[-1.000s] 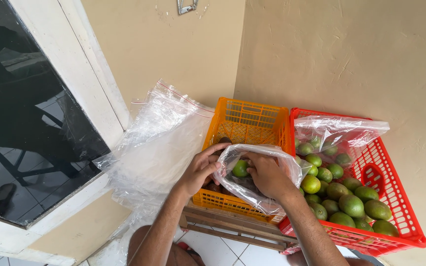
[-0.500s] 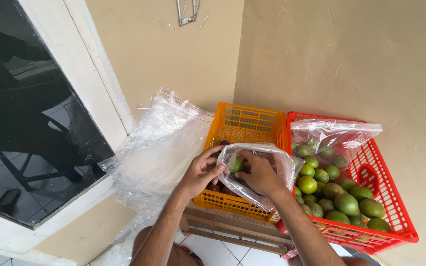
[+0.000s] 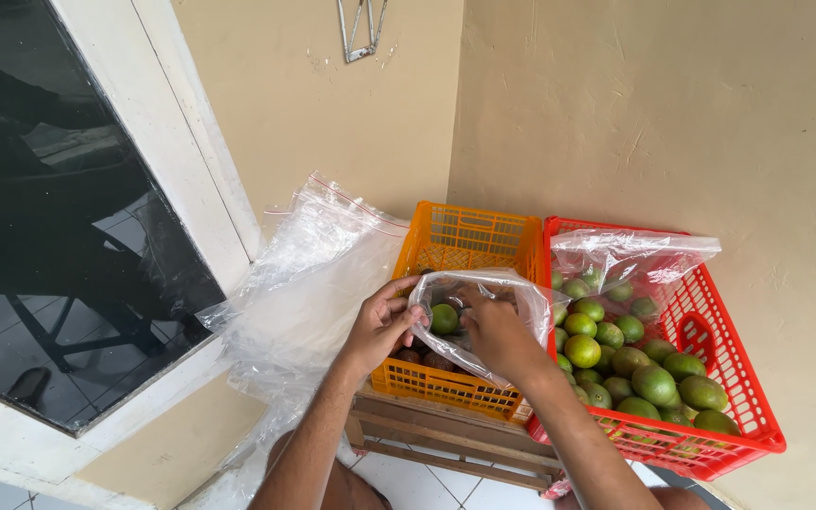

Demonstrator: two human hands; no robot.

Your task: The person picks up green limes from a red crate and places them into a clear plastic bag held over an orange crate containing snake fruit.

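Held open by both hands, clear crinkled plastic bag (image 3: pixel 498 321) shows one green fruit (image 3: pixel 444 319)

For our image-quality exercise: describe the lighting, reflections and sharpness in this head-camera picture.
Head view: soft, even light with only faint shadows on the walls; the dark window pane mirrors a chair and floor tiles; the clear plastic bag held by the left hand and right hand shows pale sheen; the green fruit in the red crate looks sharp, without motion blur.
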